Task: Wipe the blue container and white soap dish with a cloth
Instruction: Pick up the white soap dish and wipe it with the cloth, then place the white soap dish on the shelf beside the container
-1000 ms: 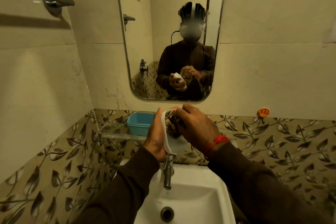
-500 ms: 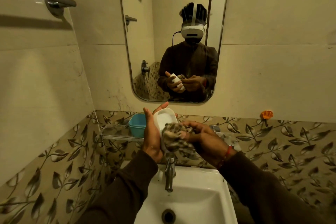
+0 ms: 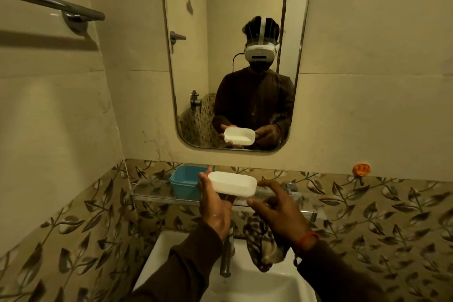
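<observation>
Holding the white rounded-rectangular plastic soap dish [image 3: 232,184] level above the glass wall shelf [image 3: 152,191], the left hand [image 3: 215,206] cups it from below, thumb on the near rim. The dish looks light, rigid and probably slick; grip across its long walls. The right hand [image 3: 277,211] hovers beside it, fingers spread, with the mottled soft cloth [image 3: 262,245] hanging beneath the palm. The blue rectangular plastic container [image 3: 183,182] sits on the shelf, just left.
</observation>
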The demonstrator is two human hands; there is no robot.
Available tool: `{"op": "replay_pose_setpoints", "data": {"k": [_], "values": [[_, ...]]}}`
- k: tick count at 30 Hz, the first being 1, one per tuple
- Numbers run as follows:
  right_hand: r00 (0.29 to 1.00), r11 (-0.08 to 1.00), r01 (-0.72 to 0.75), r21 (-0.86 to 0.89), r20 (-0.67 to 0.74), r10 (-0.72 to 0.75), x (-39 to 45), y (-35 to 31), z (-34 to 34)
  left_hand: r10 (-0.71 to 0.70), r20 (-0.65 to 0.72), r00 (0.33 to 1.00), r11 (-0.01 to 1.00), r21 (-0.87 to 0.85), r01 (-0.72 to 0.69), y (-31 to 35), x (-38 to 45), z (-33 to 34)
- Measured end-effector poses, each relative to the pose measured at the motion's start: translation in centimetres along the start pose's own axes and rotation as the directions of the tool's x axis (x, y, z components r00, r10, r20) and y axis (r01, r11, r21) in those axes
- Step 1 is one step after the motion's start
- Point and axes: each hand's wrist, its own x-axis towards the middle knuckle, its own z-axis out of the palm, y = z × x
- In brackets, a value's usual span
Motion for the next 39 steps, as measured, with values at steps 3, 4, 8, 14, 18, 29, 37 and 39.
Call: {"op": "replay_pose_setpoints", "data": {"k": [3,4,8,14,18,29,37,39], "values": [[0.997,0.993,0.04,-0.112,-0.061,-0.047,1.5,0.8,-0.4,-0.047,0.0,0.999,0.999,-0.001,0.047,-0.6,1.1,-0.2],[0.995,0.991,0.039,-0.128,-0.084,-0.05,2.0,1.3,-0.5,-0.071,0.007,0.997,0.997,0.012,0.071,-0.7,1.5,-0.2],[0.99,0.989,0.029,-0.146,-0.132,-0.049,3.7,3.1,-0.2,-0.12,-0.005,0.993,0.981,0.156,0.12,-1.1,2.5,0.0],[0.985,0.938,-0.01,-0.347,-0.163,-0.05,5.8,5.5,-0.3,0.07,0.089,0.994,0.461,0.88,-0.111,-1.2,4.1,-0.4],[0.984,0.869,-0.035,-0.494,-0.17,-0.056,6.7,6.5,-0.6,0.078,0.248,0.966,0.051,0.966,-0.253,-1.6,4.3,-0.2],[0.989,0.814,-0.021,-0.58,-0.134,-0.069,8.0,7.7,-0.5,-0.033,0.236,0.971,-0.228,0.944,-0.237,-2.0,4.3,-0.2],[0.952,0.939,0.043,-0.342,-0.271,-0.143,6.0,7.3,-1.1,0.061,0.352,0.934,-0.1,0.933,-0.345,-1.9,2.9,-1.3],[0.947,0.972,0.042,-0.23,-0.302,-0.112,4.5,6.5,-1.1,0.163,0.461,0.872,-0.007,0.885,-0.466,-1.5,0.9,-1.9]]}}
